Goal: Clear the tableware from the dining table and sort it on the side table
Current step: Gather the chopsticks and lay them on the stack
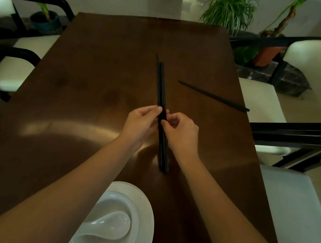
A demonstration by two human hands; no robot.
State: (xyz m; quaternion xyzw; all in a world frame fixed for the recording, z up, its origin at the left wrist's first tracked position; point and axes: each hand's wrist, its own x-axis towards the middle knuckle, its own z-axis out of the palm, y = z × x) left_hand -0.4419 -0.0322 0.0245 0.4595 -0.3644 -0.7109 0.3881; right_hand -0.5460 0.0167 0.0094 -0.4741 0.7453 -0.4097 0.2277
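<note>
At the near edge of the dark wooden dining table [79, 93] sits a white plate [146, 214], with a white bowl [111, 201] on it and a white ceramic spoon [105, 226] lying in the bowl. The person's left forearm crosses over the left part of this stack.

Farther in, near the middle of the table, both hands meet on a bundle of black chopsticks [162, 90]. The left hand [140, 123] holds the bundle from the left, thumb and fingertips pinched on the sticks. The right hand [182, 132] grips it from the right at nearly the same height, fingers curled in with the thumb against the sticks. The bundle runs near to far between the two hands: its near ends stick out below them toward the plate, and its longer part reaches past the fingers to the far side. Whether the near ends touch the tabletop cannot be told.

Beyond and to the right of the hands, a loose black chopstick [213, 96] lies flat on the table, angled toward the right edge, well apart from the held bundle.

Cream chairs with black frames [316, 64] stand along both sides, and potted green plants [229, 10] stand past the far end.
</note>
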